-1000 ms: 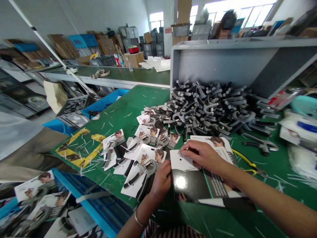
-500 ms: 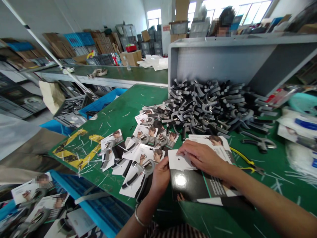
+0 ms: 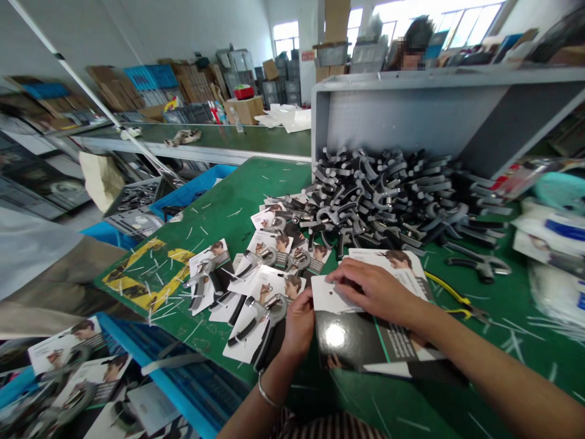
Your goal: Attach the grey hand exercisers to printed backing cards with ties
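A printed packaging card [image 3: 347, 335], white at the top and dark below with a small punched hole, lies on a stack of similar cards [image 3: 384, 259] in front of me. My left hand [image 3: 299, 323] pinches the card's left edge between thumb and fingers. My right hand [image 3: 377, 292] is bent over the card's upper part, its fingertips close together at the surface near the hole. To the left, several hand grips [image 3: 256, 323] with springs and grey-black handles lie on their own cards. Yellow-handled cutting pliers [image 3: 450, 296] rest right of the stack.
A grey bin [image 3: 411, 116] lies tipped, with a heap of loose hand grips [image 3: 365, 195] spilling onto the green table [image 3: 201, 341]. A blue crate [image 3: 173, 378] holds carded grips at lower left. Plastic bags [image 3: 555, 244] are at right. Another person [image 3: 414, 46] is behind the bin.
The view has shifted very slightly. Both hands keep nearly the same place on the card, and the grips and cards have not moved.
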`<action>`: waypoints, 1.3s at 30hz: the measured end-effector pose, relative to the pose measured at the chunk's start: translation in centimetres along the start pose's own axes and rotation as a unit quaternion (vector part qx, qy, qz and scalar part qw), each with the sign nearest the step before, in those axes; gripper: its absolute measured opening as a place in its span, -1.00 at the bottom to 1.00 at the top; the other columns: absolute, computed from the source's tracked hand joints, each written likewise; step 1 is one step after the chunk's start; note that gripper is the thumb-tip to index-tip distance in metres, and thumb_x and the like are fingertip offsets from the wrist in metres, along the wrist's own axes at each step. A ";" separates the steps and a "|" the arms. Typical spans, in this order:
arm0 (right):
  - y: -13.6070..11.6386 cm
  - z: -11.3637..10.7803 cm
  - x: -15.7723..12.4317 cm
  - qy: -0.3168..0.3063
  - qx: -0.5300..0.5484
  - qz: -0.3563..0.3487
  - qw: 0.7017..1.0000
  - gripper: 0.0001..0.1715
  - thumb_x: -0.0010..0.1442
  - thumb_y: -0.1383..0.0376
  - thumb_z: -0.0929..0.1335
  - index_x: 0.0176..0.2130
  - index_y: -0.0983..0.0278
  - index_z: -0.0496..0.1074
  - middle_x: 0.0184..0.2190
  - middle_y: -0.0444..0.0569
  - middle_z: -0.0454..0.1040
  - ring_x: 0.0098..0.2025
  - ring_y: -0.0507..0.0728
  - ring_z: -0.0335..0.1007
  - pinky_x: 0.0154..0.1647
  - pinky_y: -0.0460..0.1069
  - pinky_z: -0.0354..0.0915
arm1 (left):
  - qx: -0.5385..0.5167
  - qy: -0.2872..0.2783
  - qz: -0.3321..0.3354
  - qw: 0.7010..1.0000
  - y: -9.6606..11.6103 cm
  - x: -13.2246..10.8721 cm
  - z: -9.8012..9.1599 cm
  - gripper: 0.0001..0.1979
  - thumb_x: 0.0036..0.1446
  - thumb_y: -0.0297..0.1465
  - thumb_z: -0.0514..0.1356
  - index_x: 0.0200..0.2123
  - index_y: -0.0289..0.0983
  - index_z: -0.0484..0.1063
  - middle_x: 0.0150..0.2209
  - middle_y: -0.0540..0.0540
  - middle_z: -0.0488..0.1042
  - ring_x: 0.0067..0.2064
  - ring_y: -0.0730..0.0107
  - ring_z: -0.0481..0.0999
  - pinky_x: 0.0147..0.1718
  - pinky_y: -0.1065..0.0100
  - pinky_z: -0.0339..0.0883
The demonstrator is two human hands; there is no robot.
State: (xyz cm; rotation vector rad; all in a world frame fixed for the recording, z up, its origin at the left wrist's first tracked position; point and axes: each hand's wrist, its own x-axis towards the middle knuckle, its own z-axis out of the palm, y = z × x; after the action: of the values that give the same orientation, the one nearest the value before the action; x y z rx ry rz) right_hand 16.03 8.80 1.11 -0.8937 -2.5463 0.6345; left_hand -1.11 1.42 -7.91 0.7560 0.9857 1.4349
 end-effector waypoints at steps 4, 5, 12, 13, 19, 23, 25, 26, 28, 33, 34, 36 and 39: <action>-0.2 0.1 0.1 0.004 -0.003 0.002 1.000 -0.81 0.29 0.27 0.37 -0.08 0.21 0.46 -0.16 -0.05 0.50 -0.15 0.13 0.43 -0.12 -0.01 0.27 | -0.019 0.016 0.011 1.000 0.2 0.6 0.5 -0.66 -0.08 -0.44 0.41 -0.19 -0.24 0.45 -0.21 -0.05 0.60 -0.14 0.26 0.56 -0.14 0.31 0.41; -0.3 0.1 0.1 0.008 -0.009 0.003 1.000 -0.83 0.28 0.25 0.38 -0.11 0.22 0.46 -0.18 -0.05 0.49 -0.17 0.12 0.42 -0.14 -0.01 0.27 | -0.031 0.010 0.012 0.999 0.4 0.8 0.6 -0.60 -0.09 -0.45 0.42 -0.15 -0.23 0.42 -0.19 -0.05 0.60 -0.16 0.29 0.57 -0.15 0.32 0.40; -0.2 0.4 0.3 0.031 -0.002 -0.031 0.999 -0.88 0.34 0.27 0.33 -0.22 0.24 0.47 -0.27 -0.07 0.46 -0.21 0.08 0.40 -0.20 -0.06 0.25 | 0.052 -0.019 -0.014 0.998 3.2 2.1 -1.4 -0.67 0.22 -0.24 0.24 0.00 -0.25 0.41 -0.16 -0.11 0.58 -0.31 0.46 0.52 -0.31 0.45 0.34; -0.2 0.3 0.5 0.040 0.020 -0.028 0.999 -0.89 0.34 0.27 0.34 -0.22 0.25 0.46 -0.27 -0.08 0.47 -0.21 0.07 0.40 -0.19 -0.07 0.25 | 0.081 -0.020 -0.014 0.996 3.9 2.7 -1.7 -0.66 0.24 -0.20 0.21 0.01 -0.25 0.41 -0.14 -0.12 0.58 -0.33 0.46 0.51 -0.33 0.45 0.34; -1.2 -2.2 -1.3 0.151 0.130 -0.002 0.980 -0.90 0.33 0.29 0.34 -0.25 0.25 0.45 -0.32 -0.11 0.50 -0.27 0.04 0.42 -0.20 -0.08 0.29 | 0.182 -0.192 -0.132 0.955 7.9 5.4 0.4 -0.62 0.08 -0.22 0.36 -0.07 -0.29 0.53 -0.17 -0.13 0.60 -0.24 0.29 0.55 -0.28 0.39 0.38; 3.1 -4.6 -7.4 0.317 0.112 0.161 0.928 -0.73 0.40 0.20 0.23 0.03 0.17 0.39 -0.24 -0.09 0.53 -0.34 0.05 0.43 -0.33 -0.07 0.34 | 0.111 -0.061 -0.127 0.984 9.2 3.3 2.4 -0.55 0.03 -0.21 0.39 -0.05 -0.27 0.47 -0.29 -0.07 0.60 -0.38 0.37 0.55 -0.39 0.42 0.38; 7.8 -5.9 -11.0 0.299 0.010 0.301 0.905 -0.63 0.42 0.18 0.16 0.12 0.20 0.34 -0.25 -0.06 0.54 -0.40 0.06 0.43 -0.38 -0.05 0.35 | 0.103 -0.032 -0.117 0.987 9.1 1.5 3.0 -0.48 0.08 -0.19 0.35 0.07 -0.25 0.39 -0.39 -0.02 0.57 -0.49 0.46 0.48 -0.47 0.46 0.34; 10.5 -6.5 -12.6 0.234 -0.058 0.372 0.897 -0.63 0.42 0.18 0.16 0.10 0.19 0.36 -0.24 -0.08 0.56 -0.40 0.05 0.45 -0.35 -0.05 0.38 | 0.122 -0.047 -0.129 0.983 8.8 0.5 3.2 -0.44 0.10 -0.18 0.33 0.12 -0.26 0.34 -0.46 0.00 0.55 -0.55 0.49 0.42 -0.53 0.48 0.28; 15.7 -7.9 -15.0 0.197 -0.105 0.431 0.874 -0.68 0.37 0.27 0.21 -0.01 0.28 0.46 -0.23 0.02 0.57 -0.31 0.11 0.49 -0.24 0.01 0.41 | 0.188 -0.102 -0.174 0.961 8.0 -1.2 3.8 -0.34 0.13 -0.14 0.29 0.21 -0.31 0.23 -0.57 0.03 0.50 -0.65 0.54 0.28 -0.64 0.51 0.13; 24.6 -10.0 -16.1 0.138 -0.188 0.515 0.825 -0.65 0.33 0.24 0.35 0.05 0.35 0.41 0.05 0.13 0.43 0.02 0.21 0.42 0.03 0.18 0.38 | 0.328 -0.190 -0.204 0.903 5.9 -3.2 5.9 -0.24 0.21 -0.06 0.13 0.32 -0.39 0.08 -0.65 0.03 0.46 -0.71 0.49 0.19 -0.69 0.47 -0.01; 25.6 -10.1 -15.8 0.117 -0.193 0.524 0.821 -0.62 0.32 0.21 0.36 0.08 0.32 0.39 0.06 0.09 0.42 0.01 0.21 0.43 0.01 0.19 0.40 | 0.355 -0.197 -0.195 0.893 5.7 -3.3 6.3 -0.25 0.23 -0.07 0.12 0.33 -0.37 0.06 -0.66 0.05 0.44 -0.69 0.46 0.23 -0.67 0.46 0.03; 26.9 -10.0 -15.1 0.075 -0.199 0.530 0.821 -0.60 0.32 0.18 0.36 0.09 0.30 0.38 0.06 0.07 0.42 -0.01 0.20 0.44 -0.02 0.18 0.42 | 0.417 -0.201 -0.172 0.870 5.6 -3.4 6.6 -0.26 0.24 -0.11 0.11 0.37 -0.33 0.01 -0.66 0.09 0.42 -0.65 0.41 0.34 -0.60 0.44 0.13; 27.6 -10.5 -15.0 0.033 -0.208 0.522 0.827 -0.60 0.33 0.18 0.36 0.09 0.30 0.38 0.05 0.07 0.42 -0.03 0.19 0.45 -0.05 0.17 0.43 | 0.478 -0.222 -0.152 0.836 6.3 -3.0 5.9 -0.23 0.21 -0.15 0.18 0.38 -0.30 0.00 -0.62 0.09 0.46 -0.56 0.38 0.42 -0.51 0.42 0.19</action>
State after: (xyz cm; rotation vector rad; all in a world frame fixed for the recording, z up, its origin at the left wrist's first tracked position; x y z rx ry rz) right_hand 45.54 21.28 -7.40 -2.4487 -1.9555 0.2611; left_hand 1.67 -0.45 0.61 1.4914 1.3587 0.3627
